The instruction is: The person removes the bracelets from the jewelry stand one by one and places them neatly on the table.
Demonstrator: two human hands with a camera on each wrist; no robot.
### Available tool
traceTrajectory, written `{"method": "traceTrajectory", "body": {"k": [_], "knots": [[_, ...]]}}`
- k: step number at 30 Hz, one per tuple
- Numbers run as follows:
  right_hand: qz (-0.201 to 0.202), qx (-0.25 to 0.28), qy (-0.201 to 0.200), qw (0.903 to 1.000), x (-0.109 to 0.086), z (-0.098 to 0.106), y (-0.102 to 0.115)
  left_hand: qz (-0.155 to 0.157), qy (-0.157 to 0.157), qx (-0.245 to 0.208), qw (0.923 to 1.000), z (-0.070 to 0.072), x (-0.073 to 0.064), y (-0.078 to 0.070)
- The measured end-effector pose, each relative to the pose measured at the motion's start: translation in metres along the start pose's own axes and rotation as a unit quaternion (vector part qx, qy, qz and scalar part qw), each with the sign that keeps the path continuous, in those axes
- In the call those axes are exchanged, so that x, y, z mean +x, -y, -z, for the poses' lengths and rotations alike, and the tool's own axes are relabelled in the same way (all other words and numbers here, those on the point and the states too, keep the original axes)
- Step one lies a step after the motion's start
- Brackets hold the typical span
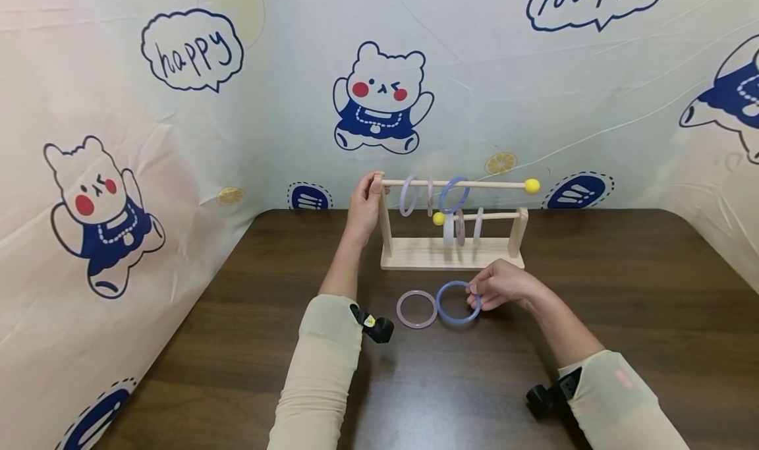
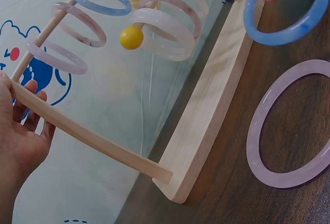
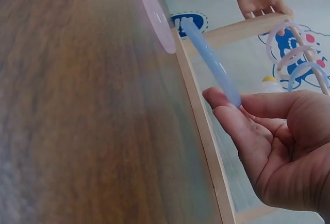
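My left hand (image 1: 363,209) grips the top of the left upright of a wooden bangle stand (image 1: 409,255); in the left wrist view its fingers (image 2: 33,103) reach behind the post. Just in front of the stand, my right hand (image 1: 504,285) pinches a blue bangle (image 3: 211,59) by its right edge, between thumb and fingertips. That bangle is tilted and looks lifted off the table in the right wrist view. Beside it a pale purple bangle (image 2: 254,141) lies flat on the table.
On the stand's upper rod (image 1: 504,185) hang a lavender, a pinkish and a blue bangle (image 1: 441,203). Its lower rod carries a white (image 1: 448,231), a brownish-pink and a pale bangle. Yellow balls (image 1: 532,186) cap the rod ends. A printed cloth backs the brown table (image 1: 237,344).
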State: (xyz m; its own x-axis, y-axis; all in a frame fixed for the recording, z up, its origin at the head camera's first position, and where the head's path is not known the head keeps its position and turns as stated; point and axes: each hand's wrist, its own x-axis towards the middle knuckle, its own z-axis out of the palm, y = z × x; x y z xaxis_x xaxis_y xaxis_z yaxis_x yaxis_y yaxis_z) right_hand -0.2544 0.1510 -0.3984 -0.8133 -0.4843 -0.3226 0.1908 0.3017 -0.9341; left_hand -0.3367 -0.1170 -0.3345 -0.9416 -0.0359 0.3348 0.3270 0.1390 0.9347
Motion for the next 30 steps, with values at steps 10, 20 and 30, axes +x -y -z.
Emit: {"method": "traceTrajectory", "body": {"k": [10,20,30], "knots": [[-0.012,-0.032,-0.019,0.9992,-0.0003,-0.0025,0.0009,-0.002,-0.002,-0.001,1.0,0.0,0.0007,0.0007],[-0.026,-0.051,-0.036,0.9977,0.0007,-0.0032,-0.0007,-0.004,0.005,-0.007,1.0,-0.0002,0.0002,-0.0003],[-0.02,-0.154,-0.072,0.9852,-0.0022,-0.0042,0.0031,-0.003,0.003,-0.005,1.0,-0.0001,0.0006,0.0016]]}}
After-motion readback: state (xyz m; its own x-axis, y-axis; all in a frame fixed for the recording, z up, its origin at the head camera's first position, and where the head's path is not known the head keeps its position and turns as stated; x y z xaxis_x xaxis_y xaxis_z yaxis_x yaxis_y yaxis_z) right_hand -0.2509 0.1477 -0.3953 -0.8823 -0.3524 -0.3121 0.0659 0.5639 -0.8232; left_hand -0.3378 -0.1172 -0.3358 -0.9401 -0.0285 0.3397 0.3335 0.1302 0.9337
